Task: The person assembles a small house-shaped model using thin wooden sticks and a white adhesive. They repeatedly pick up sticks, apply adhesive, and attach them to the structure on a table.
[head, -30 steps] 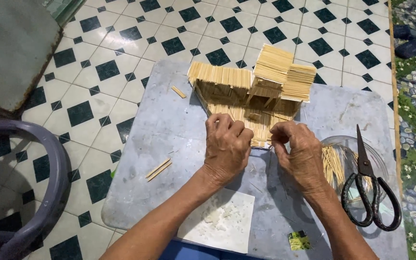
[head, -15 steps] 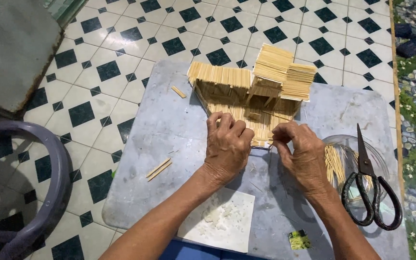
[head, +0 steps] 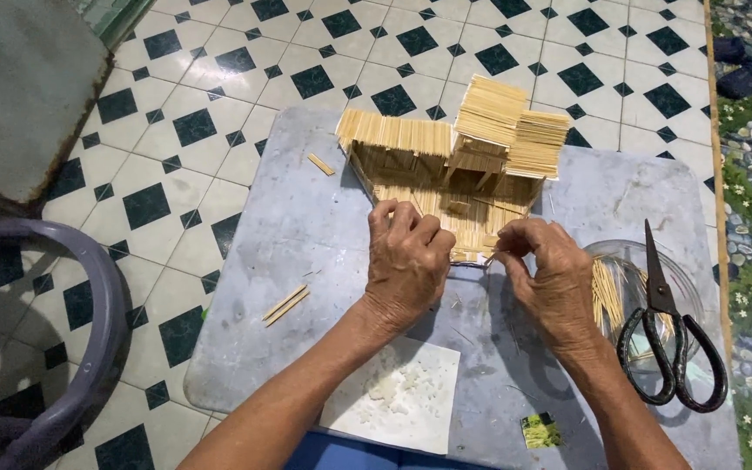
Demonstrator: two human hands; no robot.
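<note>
On grey board (head: 289, 218), both hands' (head: 411, 265) closed grips pinch stick house (head: 454, 165) edge

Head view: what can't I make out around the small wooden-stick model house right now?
- Front edge of the wooden-stick model house: covered by left hand and right hand.
- Whatever the fingertips pinch: too small.
- Thin sticks in the clear glass bowl: partly behind black-handled scissors.

Scissors (head: 672, 339) right of stick house (head: 459, 165)
</note>
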